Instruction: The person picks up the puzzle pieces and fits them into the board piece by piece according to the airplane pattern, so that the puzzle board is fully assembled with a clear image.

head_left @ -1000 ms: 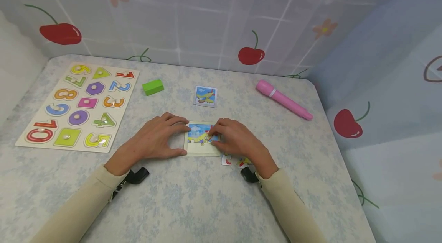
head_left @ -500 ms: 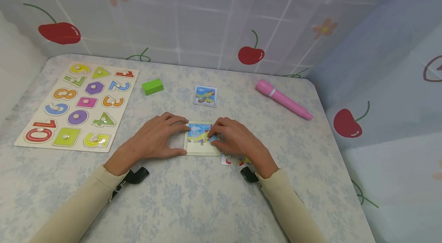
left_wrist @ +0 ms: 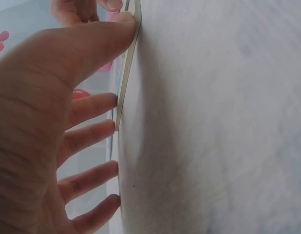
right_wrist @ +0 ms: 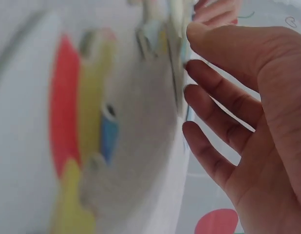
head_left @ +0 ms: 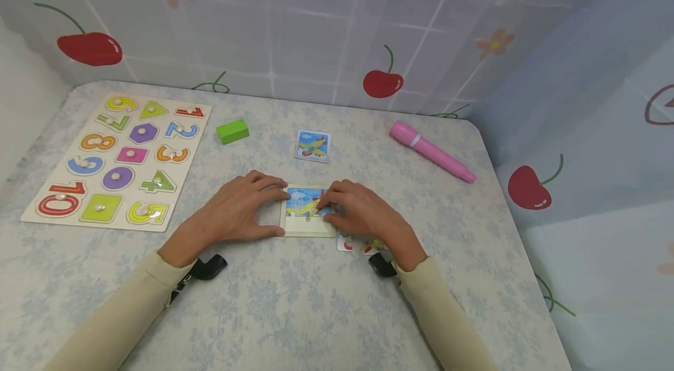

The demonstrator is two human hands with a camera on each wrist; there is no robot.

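Note:
A small cream puzzle tray lies flat on the table in the head view. Joined puzzle pieces with sky and a yellow plane cover its upper part; the lower strip shows bare. My left hand rests at the tray's left side, thumb on the lower corner and fingertips on the upper edge, the fingers fairly straight in the left wrist view. With its fingertips my right hand presses on the pieces at the right side, partly hiding them. Under its wrist lie loose puzzle pieces, blurred and close in the right wrist view.
Beyond the tray lies a square airplane picture card. A green block and a number-and-shape peg board are at the left. A pink pen-like stick lies at the right. A printed curtain stands behind the table.

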